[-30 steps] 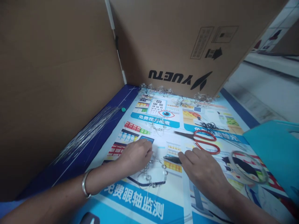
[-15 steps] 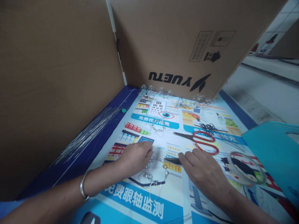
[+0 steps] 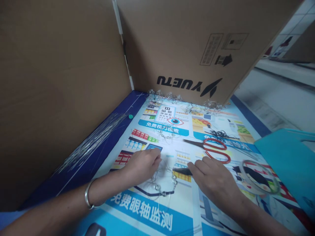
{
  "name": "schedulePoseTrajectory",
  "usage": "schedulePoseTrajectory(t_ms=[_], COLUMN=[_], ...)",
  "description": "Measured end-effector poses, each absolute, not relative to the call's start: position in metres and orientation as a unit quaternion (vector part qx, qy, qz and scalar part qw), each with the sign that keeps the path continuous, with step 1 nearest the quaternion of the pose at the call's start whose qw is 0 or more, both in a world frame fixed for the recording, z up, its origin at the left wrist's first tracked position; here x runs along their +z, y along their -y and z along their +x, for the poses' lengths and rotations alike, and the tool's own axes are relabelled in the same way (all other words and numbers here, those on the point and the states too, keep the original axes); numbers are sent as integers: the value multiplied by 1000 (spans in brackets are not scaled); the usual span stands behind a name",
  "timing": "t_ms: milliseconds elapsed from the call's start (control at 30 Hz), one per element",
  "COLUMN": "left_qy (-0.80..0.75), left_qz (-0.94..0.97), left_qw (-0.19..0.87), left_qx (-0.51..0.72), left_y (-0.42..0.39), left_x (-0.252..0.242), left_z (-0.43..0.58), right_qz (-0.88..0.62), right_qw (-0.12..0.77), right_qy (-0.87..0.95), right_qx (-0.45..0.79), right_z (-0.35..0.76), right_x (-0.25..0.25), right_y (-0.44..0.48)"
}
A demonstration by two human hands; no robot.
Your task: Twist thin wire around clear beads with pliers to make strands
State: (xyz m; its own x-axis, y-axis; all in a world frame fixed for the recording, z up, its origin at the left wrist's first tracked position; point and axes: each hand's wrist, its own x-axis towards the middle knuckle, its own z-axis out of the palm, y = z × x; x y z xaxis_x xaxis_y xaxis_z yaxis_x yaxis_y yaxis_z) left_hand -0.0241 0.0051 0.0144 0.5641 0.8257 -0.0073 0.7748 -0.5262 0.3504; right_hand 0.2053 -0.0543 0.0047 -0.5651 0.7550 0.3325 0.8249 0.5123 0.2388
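Your left hand (image 3: pixel 144 164) rested near the middle of the bench (image 3: pixel 136 99), its fingers pinched shut on the top of the beaded wire piece (image 3: pixel 163 193). The piece trailed from that grip toward the near edge, its beads lying between your two hands.

Your right hand (image 3: pixel 214 178) lay just to the right. Its fingers were closed round a dark pointed tool (image 3: pixel 181 170) whose long axis ran left to right, with the tip aimed at your left fingers and just short of the wire. That made your left hand the nearer one to the piece.

The red scissors (image 3: pixel 216 150) lay just beyond your right hand, and a clear ring (image 3: pixel 246 164) sat toward the right edge. The wire bundle (image 3: pixel 91 144) lay along the left edge, well apart, with open poster toward the near edge.
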Motion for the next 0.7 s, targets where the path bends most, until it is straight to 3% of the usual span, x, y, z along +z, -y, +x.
schedulePoseTrajectory(t_ms=[167, 433, 700], left_qy=[-446, -369, -344], left_qz=[847, 755, 784], left_qw=[261, 524, 495], left_qx=[123, 139, 151], left_y=[-5, -6, -7], left_x=[14, 13, 16], left_z=[-24, -24, -22], right_qz=[-495, -558, -578], right_qw=[152, 132, 107], right_qy=[845, 819, 809], right_qx=[-133, -7, 16], right_z=[207, 209, 206], right_x=[-3, -5, 0], right_y=[51, 52, 51])
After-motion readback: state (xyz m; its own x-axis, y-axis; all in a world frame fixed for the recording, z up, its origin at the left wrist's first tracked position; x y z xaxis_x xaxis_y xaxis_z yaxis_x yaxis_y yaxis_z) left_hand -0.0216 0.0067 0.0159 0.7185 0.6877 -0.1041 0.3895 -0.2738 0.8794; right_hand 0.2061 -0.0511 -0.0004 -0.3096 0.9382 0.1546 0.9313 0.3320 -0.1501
